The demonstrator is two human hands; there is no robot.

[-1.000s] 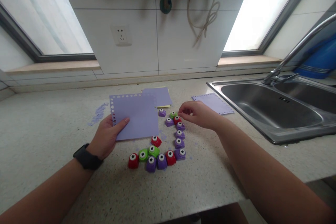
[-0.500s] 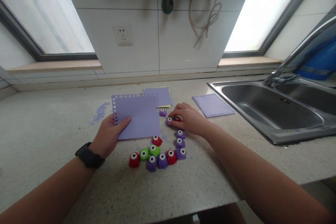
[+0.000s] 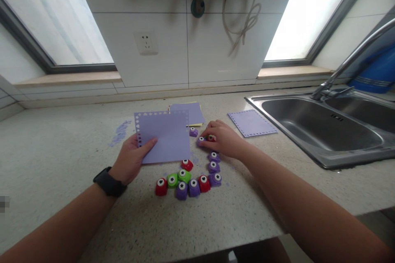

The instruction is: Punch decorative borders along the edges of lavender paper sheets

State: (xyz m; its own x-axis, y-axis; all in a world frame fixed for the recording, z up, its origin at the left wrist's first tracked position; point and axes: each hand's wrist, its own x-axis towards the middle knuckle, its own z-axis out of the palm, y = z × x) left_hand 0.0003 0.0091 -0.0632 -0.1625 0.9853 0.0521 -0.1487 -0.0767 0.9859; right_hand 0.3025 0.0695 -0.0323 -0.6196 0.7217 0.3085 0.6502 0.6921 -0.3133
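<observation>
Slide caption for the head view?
Left hand holds a lilac paper sheet; right hand touches small craft punches near a sink.

**Surface [image 3: 61, 152] with paper and punches**

Left hand [image 3: 131, 163]: black watch [image 3: 109, 181] on the wrist. The thumb lies on top of the near left corner of a purple sheet [image 3: 165, 135], with the rest of the hand beneath it. The sheet's left and far edges are punched with hearts.

Right hand [image 3: 225, 141]: fingers [image 3: 216, 129] curled over a purple punch [image 3: 201, 141] and a red punch [image 3: 211, 138], just right of the sheet. Whether they grip is hidden.

Punch row [image 3: 188, 183]: red, green and purple, by the sheet's near edge.

Purple pair [image 3: 213, 162]: just nearer than the right hand.

Paper stack [image 3: 189, 113]: behind the sheet.

Second sheet [image 3: 251, 123]: beside the sink [image 3: 321, 127].

Scraps [image 3: 119, 133]: purple, left of the sheet.

Tap [image 3: 348, 61] over the sink. Socket [image 3: 146, 42] on the wall.
</observation>
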